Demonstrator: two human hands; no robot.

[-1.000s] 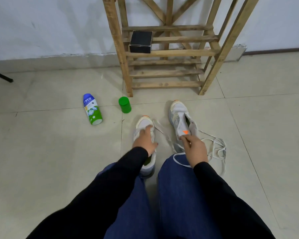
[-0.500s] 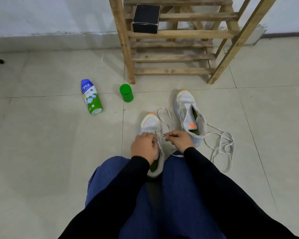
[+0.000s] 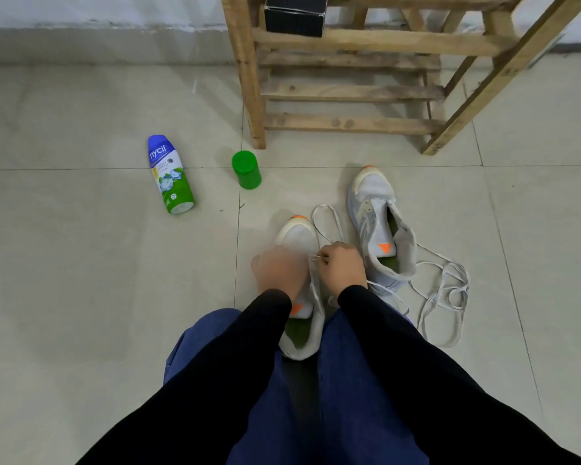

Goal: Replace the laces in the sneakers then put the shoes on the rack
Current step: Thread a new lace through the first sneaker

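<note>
Two sneakers sit on the tiled floor [image 3: 81, 297] before the wooden rack [image 3: 349, 92]: the far sneaker [image 3: 376, 226] lies unlaced beside a loose lace [image 3: 446, 290], the near sneaker [image 3: 299, 236] is between your knees. Your left hand [image 3: 277, 271], blurred, rests on it; whether it grips, you cannot tell. Your right hand [image 3: 342, 265] pinches a lace end [image 3: 326, 226] at its eyelets

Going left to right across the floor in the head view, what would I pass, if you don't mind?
Nycil bottle → green cap → near sneaker → far sneaker → loose lace.
</note>
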